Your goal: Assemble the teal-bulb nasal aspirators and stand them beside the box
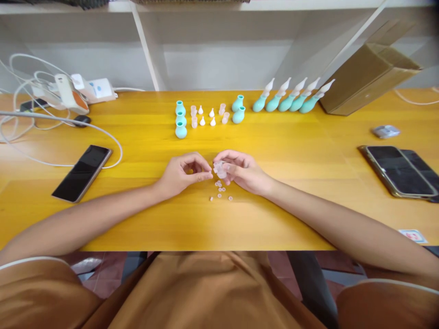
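Observation:
My right hand (245, 171) is closed around a translucent plastic piece (220, 169), held between thumb and fingers. Just left of it, my left hand (187, 174) makes a pinch with thumb and forefinger; whatever is between the tips is too small to make out. The two hands almost meet above the tabletop. Several tiny clear rings (220, 189) lie scattered on the wood below them. Farther back stand several turquoise bulbs (180, 130), pale pink translucent sleeves (194, 122) and small white cone tips (202, 121).
Turquoise bulbs with white nozzles (294, 101) lean in a row at the back, beside an open cardboard box (370, 75). Phones lie left (82, 173) and right (399, 171). White cables (113, 137) loop around chargers (101, 90) on the left. The yellow wooden table (164, 224) ends before my torso.

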### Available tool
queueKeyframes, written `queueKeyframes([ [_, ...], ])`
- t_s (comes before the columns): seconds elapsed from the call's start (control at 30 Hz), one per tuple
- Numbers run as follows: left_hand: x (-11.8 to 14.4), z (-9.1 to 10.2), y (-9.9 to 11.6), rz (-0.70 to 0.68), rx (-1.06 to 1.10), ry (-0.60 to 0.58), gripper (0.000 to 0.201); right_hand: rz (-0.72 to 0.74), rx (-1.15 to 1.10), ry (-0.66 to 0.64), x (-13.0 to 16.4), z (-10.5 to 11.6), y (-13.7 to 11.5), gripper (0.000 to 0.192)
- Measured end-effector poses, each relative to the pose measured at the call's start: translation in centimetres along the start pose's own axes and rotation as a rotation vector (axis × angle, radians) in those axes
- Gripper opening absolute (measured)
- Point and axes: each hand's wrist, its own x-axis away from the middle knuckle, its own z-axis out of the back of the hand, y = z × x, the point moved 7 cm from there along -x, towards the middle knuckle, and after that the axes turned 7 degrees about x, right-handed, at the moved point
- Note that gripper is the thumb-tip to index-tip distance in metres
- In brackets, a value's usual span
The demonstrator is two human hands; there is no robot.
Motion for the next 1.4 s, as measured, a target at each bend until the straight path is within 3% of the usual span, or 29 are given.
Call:
queueKeyframes([
  [0.47,-0.10,-0.03,-0.06,-0.038,-0.022,-0.010,0.032,0.008,0.075,-0.117,0.00,-0.66,0.04,0.041],
  [0.73,-0.17,0.14,-0.49,0.012,0.003,0.012,0.039,-0.009,0.086,-0.144,0.10,-0.78,0.13,0.045],
  [1.07,-0.27,0.48,-0.05,0.027,-0.006,0.045,0.027,0.032,0.081,-0.073,-0.09,-0.37,-0.03,0.039],
  [1.4,-0.50,0.33,-0.99,0.076,0.033,0.030,0.033,0.017,0.076,-0.078,-0.09,-0.29,0.19,0.041],
])
